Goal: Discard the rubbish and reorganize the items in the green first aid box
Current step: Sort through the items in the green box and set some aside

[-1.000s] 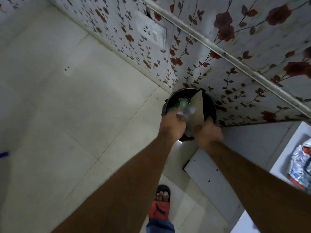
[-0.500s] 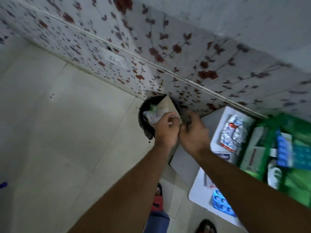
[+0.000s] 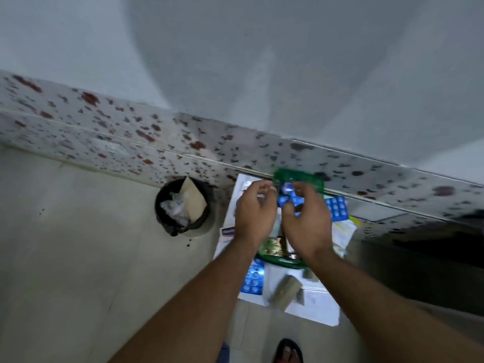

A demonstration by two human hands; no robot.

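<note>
The green first aid box stands open on a small white table against the wall, mostly hidden by my hands. My left hand and my right hand hover side by side over the box, fingers curled and apart, holding nothing. Blue blister packs show between my fingers inside the box. The black rubbish bin stands on the floor to the left, with crumpled plastic and a brown paper piece in it.
More blue blister packs, a white leaflet and a brownish packet lie on the table around the box. The floral-tiled wall runs behind. My sandalled foot is below the table.
My hands left the bin, with the plastic and brown paper now lying in it, and moved right over the green box. The view swung right and up.
</note>
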